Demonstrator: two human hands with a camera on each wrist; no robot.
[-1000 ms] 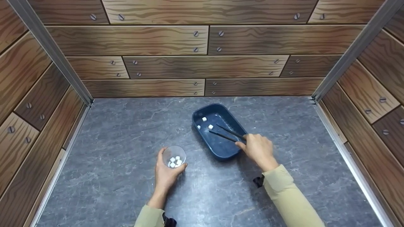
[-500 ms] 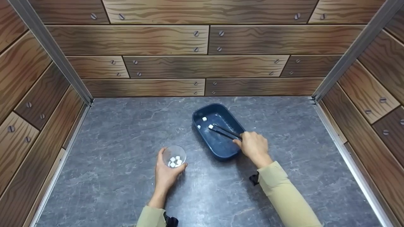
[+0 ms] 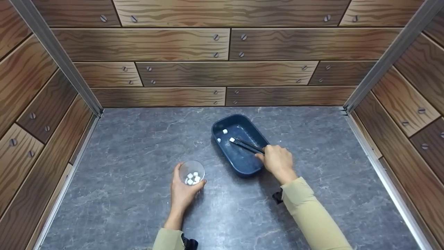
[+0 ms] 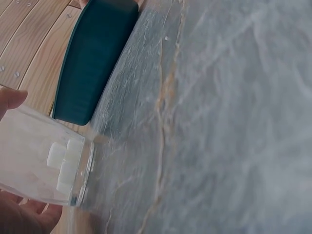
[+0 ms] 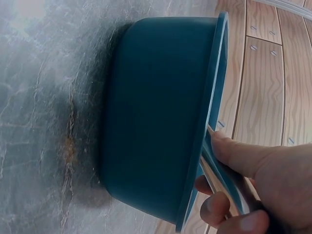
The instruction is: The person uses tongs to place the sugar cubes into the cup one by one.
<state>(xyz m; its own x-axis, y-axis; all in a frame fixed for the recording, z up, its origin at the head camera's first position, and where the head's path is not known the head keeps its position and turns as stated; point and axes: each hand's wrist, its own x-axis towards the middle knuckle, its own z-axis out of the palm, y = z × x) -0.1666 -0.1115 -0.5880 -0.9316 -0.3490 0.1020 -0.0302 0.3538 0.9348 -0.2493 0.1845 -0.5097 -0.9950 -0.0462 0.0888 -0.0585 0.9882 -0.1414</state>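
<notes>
In the head view my left hand [image 3: 182, 196] grips a clear plastic cup [image 3: 187, 168], fingers on one side and thumb on the other. Several white cubes [image 3: 190, 181] lie at its bottom; the left wrist view shows those cubes [image 4: 66, 163] through the wall. Black tweezers [image 3: 251, 146] are held in my right hand [image 3: 279, 162], reaching over the rim of a dark blue bin [image 3: 244, 166]. Their tips are right at a white cube [image 3: 232, 139]. Two more white pieces, a cube [image 3: 225, 131] and one by the wall [image 3: 219, 140], lie in the bin.
A grey marbled tabletop [image 3: 131, 146] carries the bin, with the cup left of it and nearer me. Wood-patterned panels [image 3: 180, 73] stand at the back and both sides. Metal strips [image 3: 385, 180] edge the table's sides.
My right hand has moved slightly left, bringing the tweezers onto the cube. The tweezers' tips have drawn closer together. My left hand and the cup have stayed put.
</notes>
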